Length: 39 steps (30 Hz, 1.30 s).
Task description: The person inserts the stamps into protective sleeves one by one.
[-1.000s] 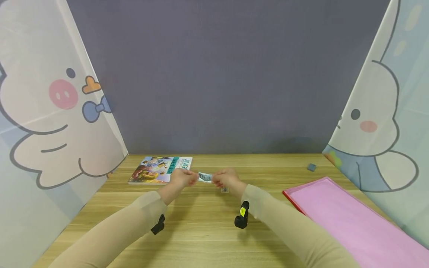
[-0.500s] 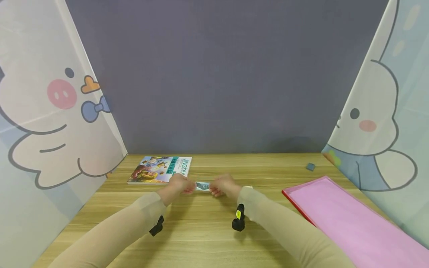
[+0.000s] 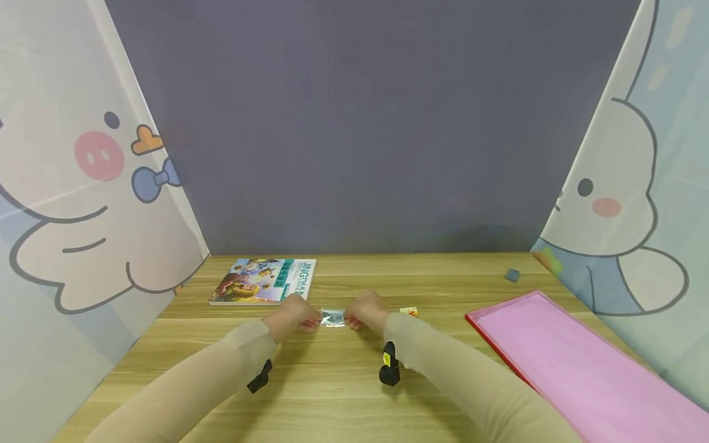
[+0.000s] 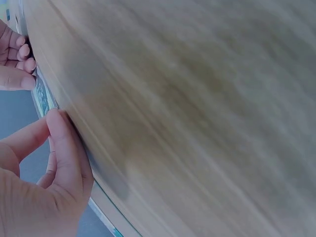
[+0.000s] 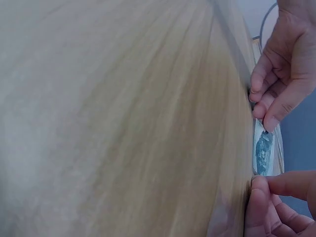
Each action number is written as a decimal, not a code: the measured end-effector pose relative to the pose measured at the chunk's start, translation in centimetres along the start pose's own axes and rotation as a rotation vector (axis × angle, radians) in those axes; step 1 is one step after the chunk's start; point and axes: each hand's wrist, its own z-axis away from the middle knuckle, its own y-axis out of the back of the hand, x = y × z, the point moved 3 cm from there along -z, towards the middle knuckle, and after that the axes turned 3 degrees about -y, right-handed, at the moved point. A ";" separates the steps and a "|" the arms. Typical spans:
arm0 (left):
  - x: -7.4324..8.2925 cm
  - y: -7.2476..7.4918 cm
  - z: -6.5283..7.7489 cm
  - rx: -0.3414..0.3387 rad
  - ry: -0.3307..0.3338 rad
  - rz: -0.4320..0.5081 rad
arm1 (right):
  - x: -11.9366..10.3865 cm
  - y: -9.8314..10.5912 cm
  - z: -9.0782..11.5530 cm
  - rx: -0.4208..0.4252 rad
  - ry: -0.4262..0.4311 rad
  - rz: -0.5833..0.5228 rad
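A small flat, shiny rectangular piece with a dark blue-green print (image 3: 332, 318) spans the gap between my two hands, low over the wooden table. My left hand (image 3: 295, 312) pinches its left end between thumb and fingers; in the left wrist view, this hand (image 4: 54, 168) is the nearer one. At the right end, my right hand (image 3: 367, 310) pinches the piece; its thumb and fingers show at the lower right of the right wrist view. There the blue-green print (image 5: 263, 153) shows between both hands. The pinched ends are covered by the fingertips.
An illustrated book (image 3: 260, 282) lies at the back left. Beside my right wrist is a small yellow-and-red card (image 3: 408, 311). A pink tray with a red edge (image 3: 576, 363) occupies the right side, and a small grey-blue block (image 3: 512, 275) sits at the back right.
Both hands have come down and nearer with the printed piece between them. The yellow-and-red card has come into view beside the right wrist. A small square under the right hand is now hidden.
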 end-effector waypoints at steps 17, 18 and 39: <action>-0.6 -0.3 -0.8 0.053 0.025 0.008 | 0.1 -0.3 -0.6 0.029 0.009 0.080; -0.6 -0.4 -0.7 0.055 0.027 0.014 | 0.1 -0.3 -0.7 0.027 0.007 0.083; -0.2 0.0 0.2 0.043 0.018 0.047 | -0.3 0.2 0.4 -0.056 0.006 0.033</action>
